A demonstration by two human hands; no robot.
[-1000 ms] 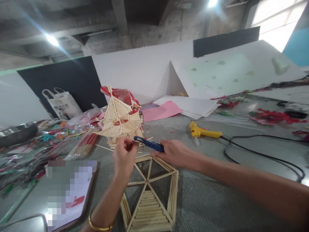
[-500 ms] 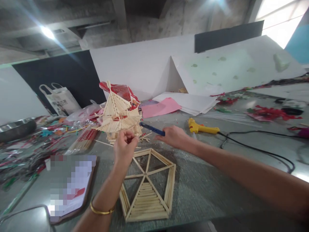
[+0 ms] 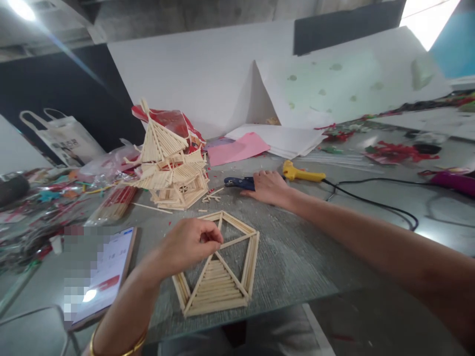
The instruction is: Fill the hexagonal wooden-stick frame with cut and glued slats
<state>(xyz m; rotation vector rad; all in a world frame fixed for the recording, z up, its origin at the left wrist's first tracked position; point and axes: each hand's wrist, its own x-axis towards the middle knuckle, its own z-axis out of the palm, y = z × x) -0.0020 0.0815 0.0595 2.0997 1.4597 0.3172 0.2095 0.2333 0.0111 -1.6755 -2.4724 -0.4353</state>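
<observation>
My left hand (image 3: 193, 243) is over a polygonal frame (image 3: 253, 257) of thin wooden sticks lying on the table. Its thumb and fingertips are pinched together near the frame's centre; anything between them is too small to make out. Rows of short sticks fill the frame's near triangular section. Farther off, my right hand (image 3: 269, 188) rests low at the tabletop, its fingers over one end of a dark blue hand tool (image 3: 239, 183). The tool's exact kind is unclear. A tiered stick pagoda model (image 3: 166, 168) stands behind the frame, with short stick pieces (image 3: 213, 197) beside it.
A yellow glue gun (image 3: 304, 174) with a black cord lies right of my right hand. At left are a phone or tablet (image 3: 107, 277) and a bag of sticks (image 3: 113, 203). Pink paper (image 3: 241, 148) and white sheets (image 3: 282, 138) lie at the back.
My left hand has come nearer, from beside the pagoda to over the frame's middle. My right hand has lowered the blue tool to the tabletop. The view has tilted down.
</observation>
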